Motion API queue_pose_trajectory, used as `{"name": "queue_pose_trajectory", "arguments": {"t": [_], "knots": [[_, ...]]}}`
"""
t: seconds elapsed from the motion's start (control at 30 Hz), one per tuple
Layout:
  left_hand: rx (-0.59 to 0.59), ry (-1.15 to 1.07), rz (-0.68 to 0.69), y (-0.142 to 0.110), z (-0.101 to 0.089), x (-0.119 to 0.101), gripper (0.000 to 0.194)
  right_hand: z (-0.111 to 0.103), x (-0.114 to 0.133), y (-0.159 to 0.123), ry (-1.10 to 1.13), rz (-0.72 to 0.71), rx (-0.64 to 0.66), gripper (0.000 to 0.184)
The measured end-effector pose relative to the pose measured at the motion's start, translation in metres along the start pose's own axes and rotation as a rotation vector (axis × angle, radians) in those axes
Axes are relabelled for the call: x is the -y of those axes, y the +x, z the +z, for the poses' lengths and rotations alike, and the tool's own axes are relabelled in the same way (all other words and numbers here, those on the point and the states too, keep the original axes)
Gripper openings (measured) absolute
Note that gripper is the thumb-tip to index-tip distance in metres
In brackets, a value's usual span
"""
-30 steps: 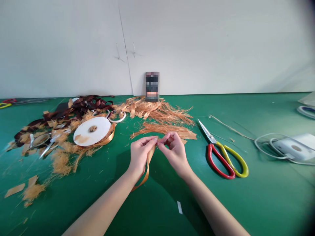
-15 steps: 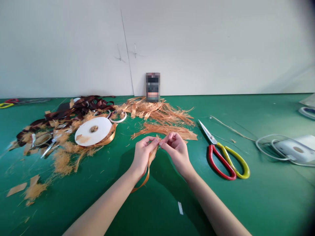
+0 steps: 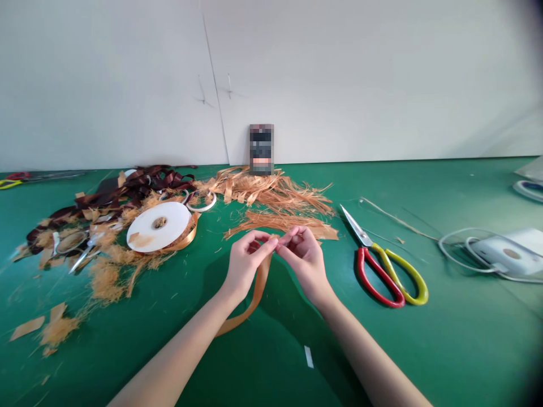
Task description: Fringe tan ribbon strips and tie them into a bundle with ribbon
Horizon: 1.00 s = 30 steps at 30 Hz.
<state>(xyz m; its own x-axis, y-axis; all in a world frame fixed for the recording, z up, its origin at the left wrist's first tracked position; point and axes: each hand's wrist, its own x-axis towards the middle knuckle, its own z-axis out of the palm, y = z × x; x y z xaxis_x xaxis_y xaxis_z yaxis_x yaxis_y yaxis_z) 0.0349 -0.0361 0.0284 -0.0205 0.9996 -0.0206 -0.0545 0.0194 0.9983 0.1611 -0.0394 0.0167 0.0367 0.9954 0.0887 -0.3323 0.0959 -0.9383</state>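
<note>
Off to my right, red-and-yellow scissors point(image 3: 379, 282) on the green table point(image 3: 424, 362), white corded device point(image 3: 507, 254) beyond; to my left, white ribbon spool point(image 3: 155, 226), dark brown ribbon heap point(image 3: 156, 178).

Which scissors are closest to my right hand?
The big scissors with one red and one yellow handle, just right of your right hand. The smaller pair lies far left among ribbon scraps.

Left forearm point(image 3: 169, 356) showing at lower left of frame: bare, slender, narrowing toward wrist. Right forearm point(image 3: 369, 356) showing at lower right: bare, matching shape. Left hand point(image 3: 246, 265) and right hand point(image 3: 305, 263) showing slim fingers, smooth backs, uncovered skin. Fingernail detail proving too small to tell.
</note>
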Motion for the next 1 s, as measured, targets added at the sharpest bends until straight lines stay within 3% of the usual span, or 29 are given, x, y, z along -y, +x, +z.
{"name": "queue_pose_trajectory", "arguments": {"t": [0.1, 0.27, 0.67, 0.87, 1.0], "knots": [[-0.018, -0.088, -0.026, 0.0015, -0.0004, 0.0016, 0.013, -0.0006, 0.0000, -0.0008, 0.015, 0.015, 0.011, 0.031], [-0.009, -0.362, -0.182, 0.0037, -0.0029, 0.0053, 0.021, -0.0018, -0.0015, -0.0018, 0.045, 0.030, 0.018, 0.031], [-0.005, -0.312, -0.158, 0.0065, -0.0030, 0.0046, 0.028, -0.0004, 0.0028, -0.0009, 0.093, 0.030, -0.047, 0.028], [0.004, -0.264, -0.124, 0.0054, -0.0038, 0.0059, 0.022, -0.0005, -0.0020, 0.0011, 0.025, -0.034, -0.043, 0.037], [0.031, -0.260, -0.127, 0.0060, -0.0031, 0.0048, 0.029, -0.0016, -0.0039, 0.0021, -0.018, -0.050, -0.067, 0.034]]}}
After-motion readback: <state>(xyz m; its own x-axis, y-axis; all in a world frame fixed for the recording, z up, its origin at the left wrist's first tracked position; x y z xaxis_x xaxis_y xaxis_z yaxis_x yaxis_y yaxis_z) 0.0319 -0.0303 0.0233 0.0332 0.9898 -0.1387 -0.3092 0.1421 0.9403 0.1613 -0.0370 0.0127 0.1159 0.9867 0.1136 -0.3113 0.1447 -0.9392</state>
